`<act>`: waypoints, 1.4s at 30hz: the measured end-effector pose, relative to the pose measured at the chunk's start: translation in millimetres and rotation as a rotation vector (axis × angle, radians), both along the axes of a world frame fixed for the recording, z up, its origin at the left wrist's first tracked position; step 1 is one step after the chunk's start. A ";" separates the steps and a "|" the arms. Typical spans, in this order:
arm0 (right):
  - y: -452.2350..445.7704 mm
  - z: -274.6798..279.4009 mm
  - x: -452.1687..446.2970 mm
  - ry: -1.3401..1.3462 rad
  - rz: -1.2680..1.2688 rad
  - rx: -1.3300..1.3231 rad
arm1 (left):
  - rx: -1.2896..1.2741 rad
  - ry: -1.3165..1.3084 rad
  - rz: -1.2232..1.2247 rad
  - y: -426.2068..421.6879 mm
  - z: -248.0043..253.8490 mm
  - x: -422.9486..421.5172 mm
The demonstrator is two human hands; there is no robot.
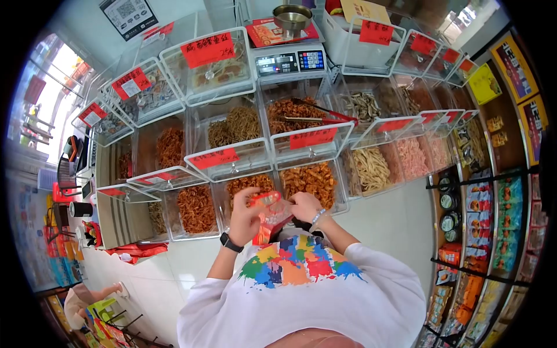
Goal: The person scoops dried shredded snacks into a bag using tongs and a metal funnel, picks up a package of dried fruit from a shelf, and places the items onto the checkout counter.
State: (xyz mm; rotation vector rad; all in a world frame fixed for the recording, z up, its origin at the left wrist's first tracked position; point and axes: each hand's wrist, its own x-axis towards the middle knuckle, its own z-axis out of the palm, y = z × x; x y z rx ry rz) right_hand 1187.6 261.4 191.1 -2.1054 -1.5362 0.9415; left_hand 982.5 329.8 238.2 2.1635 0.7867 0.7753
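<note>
My left hand (246, 214), with a dark watch on its wrist, is curled at the left side of a clear and red plastic package (272, 217). On the package's right side, my right hand (306, 207) has its fingers closed at the edge; a beaded bracelet circles that wrist. Both hands are over the front row of bins, in front of my white shirt. Just beyond them are a bin of orange-brown dried snacks (310, 181) and another of similar snacks (249, 184). Red-handled tongs (325, 116) lie in a bin of shredded food farther back.
A scale (290, 61) with a metal bowl (292, 18) stands at the back. Clear bin lids with red labels (313, 138) are raised across the display. Packaged goods fill shelves (464, 255) on the right. Part of another person (78, 301) shows at lower left.
</note>
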 end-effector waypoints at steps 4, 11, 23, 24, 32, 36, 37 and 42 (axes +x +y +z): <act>18.5 0.6 50.5 0.475 0.026 -0.358 | -0.053 0.167 -0.298 8.1 20.4 19.0; 70.6 47.4 134.2 0.717 0.337 -0.149 | -0.147 0.068 -0.091 -8.3 -9.7 53.3; 226.0 -17.4 253.8 -0.780 0.538 -0.447 | -0.091 0.051 0.376 -32.6 -6.3 84.5; 227.6 -16.4 257.3 -0.709 0.519 -0.432 | -0.087 0.049 0.383 -31.5 -6.3 84.4; 192.1 79.1 292.0 -0.580 0.262 -0.142 | -0.027 0.055 0.433 -6.3 -2.6 72.3; 133.0 140.5 289.8 -0.533 0.205 0.108 | -0.001 0.084 0.418 15.3 0.7 63.0; 120.6 152.8 286.7 -0.536 0.206 0.107 | 0.025 0.078 0.409 20.1 4.5 62.8; 95.8 169.6 262.7 -0.643 0.073 0.256 | 0.065 0.014 0.364 38.8 8.0 59.5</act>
